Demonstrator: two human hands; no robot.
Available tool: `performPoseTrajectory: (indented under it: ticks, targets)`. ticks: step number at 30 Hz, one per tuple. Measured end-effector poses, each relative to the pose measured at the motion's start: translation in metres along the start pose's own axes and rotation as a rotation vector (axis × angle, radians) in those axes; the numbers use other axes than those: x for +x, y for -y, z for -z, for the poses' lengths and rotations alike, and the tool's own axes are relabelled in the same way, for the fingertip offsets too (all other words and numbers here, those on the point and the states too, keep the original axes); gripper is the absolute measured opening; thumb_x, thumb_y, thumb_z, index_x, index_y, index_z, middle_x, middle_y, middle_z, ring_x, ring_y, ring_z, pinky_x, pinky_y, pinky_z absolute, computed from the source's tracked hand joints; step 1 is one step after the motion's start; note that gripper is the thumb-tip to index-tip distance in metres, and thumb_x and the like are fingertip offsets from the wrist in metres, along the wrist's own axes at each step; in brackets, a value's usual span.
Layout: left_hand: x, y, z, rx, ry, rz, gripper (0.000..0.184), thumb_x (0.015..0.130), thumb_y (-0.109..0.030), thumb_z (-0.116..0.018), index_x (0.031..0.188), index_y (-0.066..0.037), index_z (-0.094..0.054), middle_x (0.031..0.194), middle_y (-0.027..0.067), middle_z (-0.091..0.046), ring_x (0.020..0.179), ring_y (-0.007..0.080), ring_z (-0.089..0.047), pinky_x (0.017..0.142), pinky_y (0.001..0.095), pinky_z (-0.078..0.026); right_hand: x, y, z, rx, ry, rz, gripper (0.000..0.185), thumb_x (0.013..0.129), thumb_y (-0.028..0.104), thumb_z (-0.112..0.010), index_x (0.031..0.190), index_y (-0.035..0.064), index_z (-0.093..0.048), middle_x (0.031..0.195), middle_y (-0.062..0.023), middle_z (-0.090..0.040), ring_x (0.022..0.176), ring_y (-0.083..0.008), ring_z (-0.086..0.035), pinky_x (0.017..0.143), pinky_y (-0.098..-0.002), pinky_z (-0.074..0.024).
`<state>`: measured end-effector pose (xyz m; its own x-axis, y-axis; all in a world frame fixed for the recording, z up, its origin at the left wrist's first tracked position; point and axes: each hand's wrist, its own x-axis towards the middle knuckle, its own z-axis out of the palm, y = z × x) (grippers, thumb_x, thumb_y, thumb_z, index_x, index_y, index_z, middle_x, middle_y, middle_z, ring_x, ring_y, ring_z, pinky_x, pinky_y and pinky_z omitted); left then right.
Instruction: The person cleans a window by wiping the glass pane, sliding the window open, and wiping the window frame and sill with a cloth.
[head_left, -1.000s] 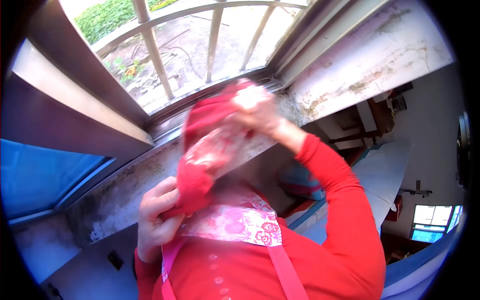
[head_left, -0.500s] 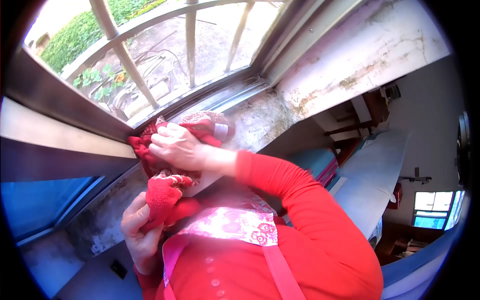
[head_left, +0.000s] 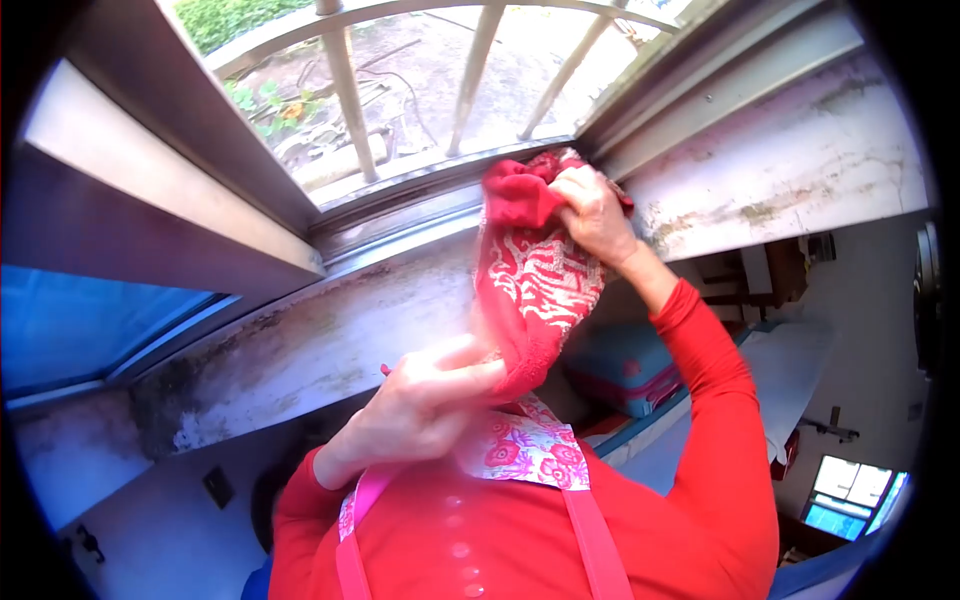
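A red towel (head_left: 545,280) with a white pattern is stretched between my hands over the window sill. At the right corner of the window track, my right hand (head_left: 597,215) is closed on the towel's bunched upper end. My left hand (head_left: 430,395), slightly blurred, grips the lower end in front of my chest. The middle of the towel hangs across the edge of the sill.
Metal bars (head_left: 350,105) stand outside the open window. A dark-framed sash (head_left: 180,170) juts in at the left. The worn, stained sill (head_left: 350,330) runs below the track. A bed with a pale cover (head_left: 790,370) is behind, at right.
Both hands have moved right along the window with the towel, my right hand to the track's corner. The towel was bunched up and is now stretched out. The view has shifted too.
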<state>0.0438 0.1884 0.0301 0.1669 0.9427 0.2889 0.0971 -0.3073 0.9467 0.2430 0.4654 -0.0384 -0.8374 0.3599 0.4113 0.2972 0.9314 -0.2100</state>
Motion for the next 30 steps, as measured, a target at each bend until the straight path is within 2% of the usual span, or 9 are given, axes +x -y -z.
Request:
performPoseTrajectory:
  ticks: [4,6,8,9,11,14,22,26,30]
  targets:
    - [-0.023,-0.008,0.008,0.014,-0.101,0.060,0.038,0.071,0.013,-0.055,0.106,0.002,-0.063,0.097,0.0179,-0.061,0.083,0.0361,-0.062,0.074,0.0358,-0.051,0.029,0.064,-0.044,0.285,-0.083,0.030,0.015,0.079,0.004,-0.063,0.094,0.0023,-0.065,0.094,-0.0115,-0.062,0.092,-0.0328,-0.059,0.082,-0.0424,-0.0456]
    - [-0.031,-0.017,0.013,0.031,-0.137,0.071,0.038,0.070,0.014,-0.055,0.105,0.002,-0.063,0.096,0.0175,-0.061,0.083,0.0353,-0.062,0.074,0.0350,-0.051,0.044,0.088,-0.052,0.523,-0.024,-0.068,0.022,0.080,0.000,-0.063,0.102,0.0010,-0.064,0.102,-0.0145,-0.063,0.102,-0.0353,-0.059,0.094,-0.0409,-0.0449]
    - [-0.039,-0.025,0.017,0.061,-0.167,0.097,0.038,0.070,0.015,-0.057,0.104,0.003,-0.065,0.096,0.0160,-0.062,0.083,0.0321,-0.063,0.074,0.0327,-0.050,0.063,0.115,-0.063,0.647,-0.180,-0.078,0.017,0.082,0.004,-0.062,0.099,0.0010,-0.064,0.098,-0.0170,-0.063,0.095,-0.0363,-0.060,0.086,-0.0432,-0.0477]
    - [-0.043,-0.028,0.016,0.068,-0.197,0.108,0.037,0.069,0.014,-0.058,0.104,0.003,-0.066,0.096,0.0153,-0.063,0.083,0.0295,-0.063,0.073,0.0311,-0.049,0.068,0.121,-0.071,0.680,-0.070,0.016,0.026,0.081,0.003,-0.061,0.107,0.0002,-0.062,0.102,-0.0187,-0.063,0.101,-0.0381,-0.059,0.093,-0.0431,-0.0464]
    - [-0.053,-0.032,0.016,0.107,-0.254,0.120,0.035,0.069,0.012,-0.059,0.102,0.004,-0.068,0.095,0.0145,-0.064,0.080,0.0262,-0.063,0.071,0.0290,-0.047,0.083,0.153,-0.074,0.502,0.086,0.098,0.031,0.081,0.020,-0.069,0.099,-0.0026,-0.060,0.101,-0.0197,-0.063,0.100,-0.0379,-0.060,0.089,-0.0453,-0.0470]
    - [-0.065,-0.039,0.018,0.139,-0.320,0.149,0.034,0.069,0.011,-0.060,0.101,0.004,-0.069,0.094,0.0138,-0.065,0.079,0.0236,-0.063,0.069,0.0278,-0.046,0.090,0.186,-0.082,0.424,0.150,0.212,0.071,0.069,0.049,-0.080,0.111,-0.0051,-0.060,0.116,-0.0186,-0.055,0.106,-0.0358,-0.054,0.094,-0.0441,-0.0427]
    - [-0.047,-0.028,0.012,0.035,-0.216,0.124,0.040,0.067,0.017,-0.055,0.104,0.005,-0.066,0.096,0.0146,-0.063,0.081,0.0270,-0.062,0.072,0.0289,-0.048,0.082,0.151,-0.073,0.272,0.186,0.318,0.065,0.072,0.047,-0.075,0.119,0.0051,-0.058,0.118,-0.0085,-0.058,0.117,-0.0255,-0.054,0.101,-0.0393,-0.0388]
    - [-0.030,-0.022,0.008,0.043,-0.149,0.098,0.041,0.069,0.017,-0.052,0.106,0.005,-0.066,0.098,0.0161,-0.063,0.083,0.0287,-0.063,0.074,0.0290,-0.049,0.060,0.098,-0.037,0.176,0.356,0.150,0.061,0.076,0.044,-0.072,0.123,0.0074,-0.058,0.113,-0.0067,-0.061,0.117,-0.0234,-0.055,0.100,-0.0418,-0.0395]
    - [-0.015,-0.016,0.003,0.012,-0.128,0.052,0.044,0.070,0.016,-0.053,0.110,0.003,-0.067,0.099,0.0161,-0.064,0.087,0.0312,-0.064,0.077,0.0318,-0.051,0.011,0.026,-0.023,-0.073,0.118,-0.011,0.059,0.084,0.046,-0.067,0.133,0.0137,-0.057,0.128,-0.0104,-0.060,0.126,-0.0257,-0.052,0.101,-0.0448,-0.0377]
